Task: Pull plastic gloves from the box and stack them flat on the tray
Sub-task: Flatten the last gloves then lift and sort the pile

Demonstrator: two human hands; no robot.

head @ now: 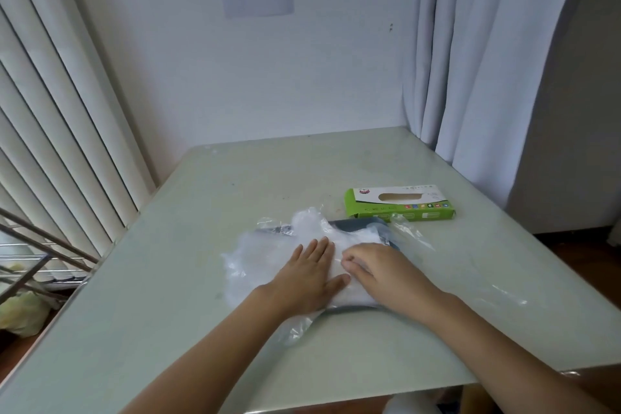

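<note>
While both of my hands lie on the one stack of gloves (307,225), open glass runs across the counter (201,212) to its left edge, past which one metal rack (40,255) stands. My left hand (305,279) presses flat on the stack, fingers (319,247) straight and close together, thumb out to the side. The stack hides nearly all of the one dark tray (356,223) at the counter's middle. Only the tray's far rim and a strip of its near rim show, and film spills over its left and near sides. I cannot count the sheets. My right hand (386,276) sits just beside the left, fingers (358,267) curled, thumb and forefinger tips pinching the top sheet. One loose glove (411,235) lies off the tray's right side, just below the one green box (400,203), which lies flat beyond the tray's far right corner, slot up. One more stretch of clear film (504,292) lies toward the right edge, and open glass runs on to the far corners.
</note>
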